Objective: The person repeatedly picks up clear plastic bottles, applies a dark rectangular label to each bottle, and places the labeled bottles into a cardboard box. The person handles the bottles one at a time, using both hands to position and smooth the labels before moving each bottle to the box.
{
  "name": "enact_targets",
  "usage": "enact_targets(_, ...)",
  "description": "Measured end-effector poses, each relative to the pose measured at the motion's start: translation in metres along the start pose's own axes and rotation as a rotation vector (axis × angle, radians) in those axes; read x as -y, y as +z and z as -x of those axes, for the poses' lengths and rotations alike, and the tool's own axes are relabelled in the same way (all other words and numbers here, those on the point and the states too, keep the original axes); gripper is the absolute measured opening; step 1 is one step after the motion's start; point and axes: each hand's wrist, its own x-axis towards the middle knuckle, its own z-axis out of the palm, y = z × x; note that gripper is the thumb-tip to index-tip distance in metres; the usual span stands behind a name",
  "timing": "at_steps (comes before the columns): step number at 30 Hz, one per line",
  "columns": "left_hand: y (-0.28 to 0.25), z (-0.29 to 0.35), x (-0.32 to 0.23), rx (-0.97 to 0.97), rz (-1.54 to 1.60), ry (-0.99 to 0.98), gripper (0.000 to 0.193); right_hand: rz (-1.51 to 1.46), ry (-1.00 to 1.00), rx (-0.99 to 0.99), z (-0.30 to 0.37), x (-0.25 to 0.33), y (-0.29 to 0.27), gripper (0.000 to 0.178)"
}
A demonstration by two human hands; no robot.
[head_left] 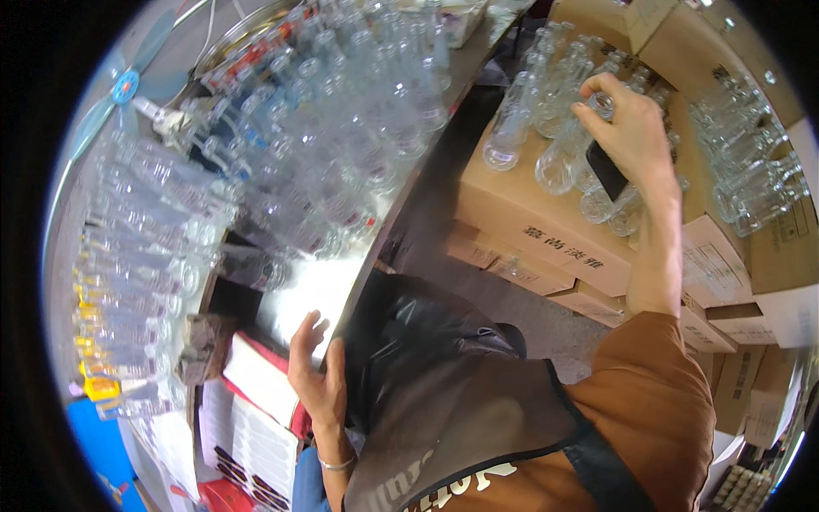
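A clear bottle [601,105] is held at its mouth by the curled thumb and forefinger of the right hand [631,136], above the near edge of a carton [486,192]; its lower body is partly hidden. A straight, slow lift seems best, with the base kept off the neighbouring bottles [508,141], by which it is crowded. A dark flat object [606,171] lies under the wrist, its kind unclear. By the table's [311,286] right edge, the left hand [320,380] is half spread, nothing held. The table is packed with standing bottles [358,141]; a rough block [203,350] is seen by its near edge.
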Motion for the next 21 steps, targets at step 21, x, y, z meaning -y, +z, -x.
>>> enact_targets(21,-0.085,0.031,0.065,-0.532,0.334,-0.276,0.066,-1.229,-0.704,0.967,0.138,0.368,0.182,0.059)
